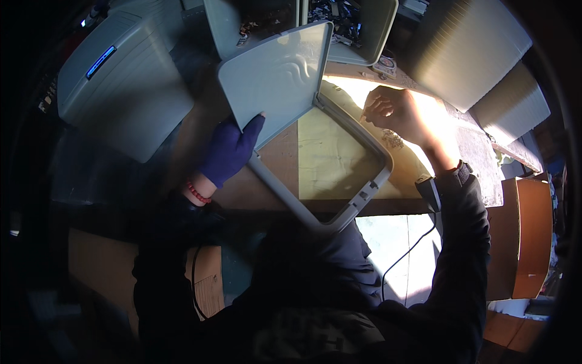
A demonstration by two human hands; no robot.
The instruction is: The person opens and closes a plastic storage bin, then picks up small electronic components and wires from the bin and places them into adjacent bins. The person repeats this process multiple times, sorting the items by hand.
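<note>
A light grey plastic panel (277, 77) stands raised, joined at its lower edge to an open rectangular grey plastic frame (284, 186) whose near corner reaches over the table edge at my lap. My left hand (232, 148), in a purple glove with fingertips bare at the thumb, grips the panel's lower left edge, thumb on its face. To the right of the frame, my bare right hand (388, 109) hovers over the lit table with curled fingers; whether something tiny is between them cannot be told. Below it lies a small pile of little metal-looking parts (393, 139).
Grey plastic housings (132, 86) stand at left; pale stacked panels (468, 54) at upper right. Two trays at the back hold small dark parts (341, 20). A corded device (428, 193) hangs by my right forearm. Cardboard boxes (516, 236) flank the table.
</note>
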